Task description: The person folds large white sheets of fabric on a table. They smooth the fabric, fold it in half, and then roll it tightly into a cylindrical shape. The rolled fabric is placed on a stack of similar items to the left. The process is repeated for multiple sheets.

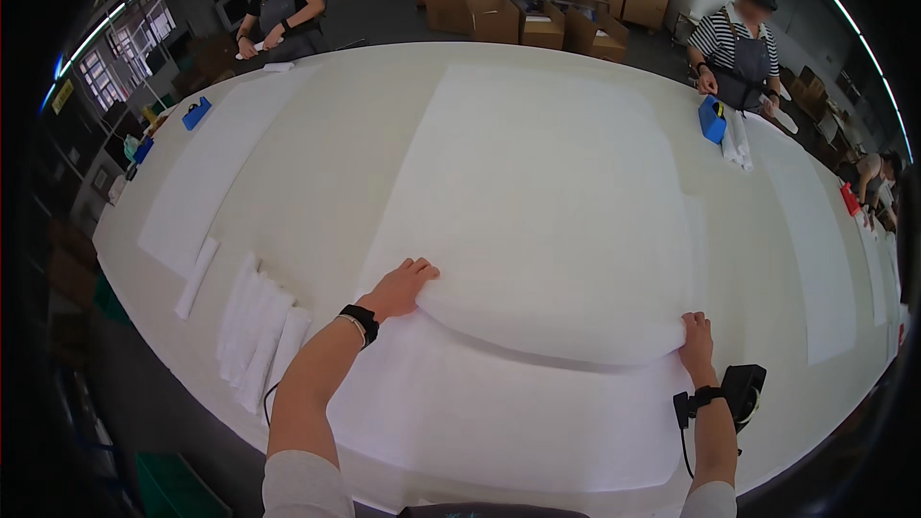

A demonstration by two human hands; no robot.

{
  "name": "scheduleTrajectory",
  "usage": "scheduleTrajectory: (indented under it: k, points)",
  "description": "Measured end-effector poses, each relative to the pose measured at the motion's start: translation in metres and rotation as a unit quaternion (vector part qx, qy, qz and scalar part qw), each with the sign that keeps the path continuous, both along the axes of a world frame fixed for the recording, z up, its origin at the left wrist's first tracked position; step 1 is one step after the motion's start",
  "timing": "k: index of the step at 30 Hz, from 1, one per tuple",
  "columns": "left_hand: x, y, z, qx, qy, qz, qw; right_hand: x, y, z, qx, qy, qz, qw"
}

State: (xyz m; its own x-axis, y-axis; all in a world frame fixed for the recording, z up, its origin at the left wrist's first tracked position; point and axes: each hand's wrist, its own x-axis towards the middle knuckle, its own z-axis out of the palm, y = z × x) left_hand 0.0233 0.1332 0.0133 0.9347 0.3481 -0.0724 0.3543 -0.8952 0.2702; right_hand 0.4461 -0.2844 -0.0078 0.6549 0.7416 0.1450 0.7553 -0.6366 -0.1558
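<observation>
A broad white sheet (pixel 537 201) of thin, paper-like or cloth-like material stretches away from me over the table. Its near edge is raised a little and sags in a curve between my hands. My left hand (pixel 403 288) is closed on the left corner of that edge, fingers curled over it. At the right corner, my right hand (pixel 697 341) pinches the same edge, thumb side hidden. Beneath and nearer to me lies another white layer (pixel 508 422); whether it is a separate sheet I cannot tell. Both wrists wear black bands.
Several white rolls (pixel 259 336) lie left of me, with a single roll (pixel 198 277) farther left. A black boxy object (pixel 743 393) is beside my right wrist. Blue tape dispensers (pixel 712 120) stand farther off. Co-workers (pixel 278 5) work around the table (pixel 317 163); cardboard boxes (pixel 494 19) are beyond.
</observation>
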Motion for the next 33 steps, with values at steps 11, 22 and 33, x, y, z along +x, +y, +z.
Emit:
scheduleTrajectory:
  k: [11, 22, 33]
  points:
    - [-0.033, -0.04, 0.006, 0.042, 0.056, 0.001, 0.998, -0.014, -0.032, 0.024, -0.06, 0.051, 0.042, 0.996]
    - [-0.052, -0.054, 0.004, 0.096, 0.052, -0.073, 0.991, -0.017, -0.06, 0.015, -0.135, 0.021, 0.061, 0.989]
    - [-0.042, -0.037, -0.001, -0.23, 0.224, 0.074, 0.944, 0.023, -0.056, 0.005, -0.326, 0.12, -0.034, 0.937]
